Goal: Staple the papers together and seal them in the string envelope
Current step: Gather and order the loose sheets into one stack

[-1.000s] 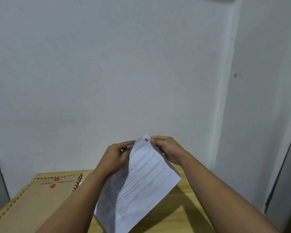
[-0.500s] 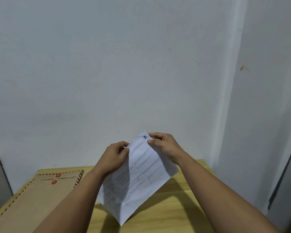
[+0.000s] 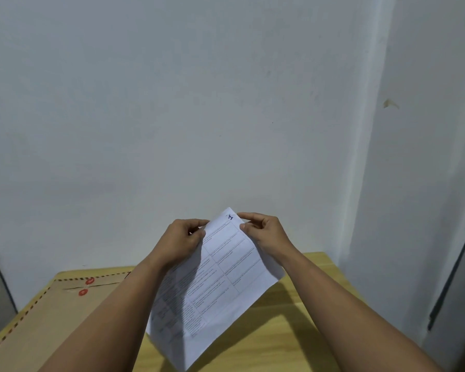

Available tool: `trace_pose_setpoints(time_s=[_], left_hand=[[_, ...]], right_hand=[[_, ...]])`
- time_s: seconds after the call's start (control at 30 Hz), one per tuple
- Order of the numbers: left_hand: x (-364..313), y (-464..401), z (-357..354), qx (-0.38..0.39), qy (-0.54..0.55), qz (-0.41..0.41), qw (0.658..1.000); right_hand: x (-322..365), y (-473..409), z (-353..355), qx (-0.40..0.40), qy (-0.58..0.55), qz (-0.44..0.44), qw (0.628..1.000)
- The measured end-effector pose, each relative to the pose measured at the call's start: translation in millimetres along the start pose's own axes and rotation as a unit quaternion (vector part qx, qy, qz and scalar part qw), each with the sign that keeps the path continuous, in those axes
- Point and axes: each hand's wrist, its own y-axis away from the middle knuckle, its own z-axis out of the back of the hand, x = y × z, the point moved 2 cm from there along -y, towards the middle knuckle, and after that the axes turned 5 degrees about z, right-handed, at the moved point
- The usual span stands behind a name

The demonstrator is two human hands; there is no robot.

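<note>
Papers (image 3: 215, 277) are hanging in the air above the desk (image 3: 287, 326), turned like a diamond with one corner pointing up, and you are holding them by that top corner. Your left hand (image 3: 181, 241) is pinching the edge just left of the corner, its fingers (image 3: 199, 233) curled onto the sheet. Your right hand (image 3: 261, 232) is pinching the edge just right of it, thumb and forefinger closed on the paper beside a small dark mark. Compared with a second ago, the sheets are riding a little higher and more of the desk is showing beneath them; your grip is staying at the same corner. That suggests you are squaring the corner for stapling, though no stapler is in view. The string envelope (image 3: 46, 315) is lying flat on the desk to your left, well apart from the papers, its two red discs (image 3: 86, 286) showing.
</note>
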Motion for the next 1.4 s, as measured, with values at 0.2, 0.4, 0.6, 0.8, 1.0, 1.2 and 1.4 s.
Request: trace_pose_setpoints(time_s=[0.2,0.4,0.6,0.8,1.0,1.2,1.4], left_hand=[[28.1,-20.3,-12.9,0.055,-0.083,0.066,0.993],[83.1,-24.5,-63.0,0.086,-0.105,0.123,0.983],[124.3,-9.6,-131.5,0.083,-0.138,0.117,0.980],[158.0,-1.8,-183.6,0.055,-0.203,0.047,0.976],[175.5,7.2,-200.4,-0.060,-0.175,0.011,0.983],[174.0,9.9,-200.4,-0.069,-0.170,-0.007,0.983],[173.1,10.8,-199.4,-0.063,-0.175,-0.009,0.982]], right_hand=[[-32.4,-1.1,-0.3,0.016,0.021,-0.081,0.996],[-99.8,18.1,-0.4,0.028,0.005,-0.204,0.979],[-171.1,44.9,4.7,0.037,0.040,-0.226,0.973],[-195.9,51.4,7.2,0.058,0.201,-0.134,0.969],[-200.9,52.5,12.6,0.061,0.308,-0.105,0.944],[-195.9,60.6,10.9,0.032,0.361,-0.100,0.927],[-174.7,64.4,18.4,0.062,0.411,-0.140,0.899]])
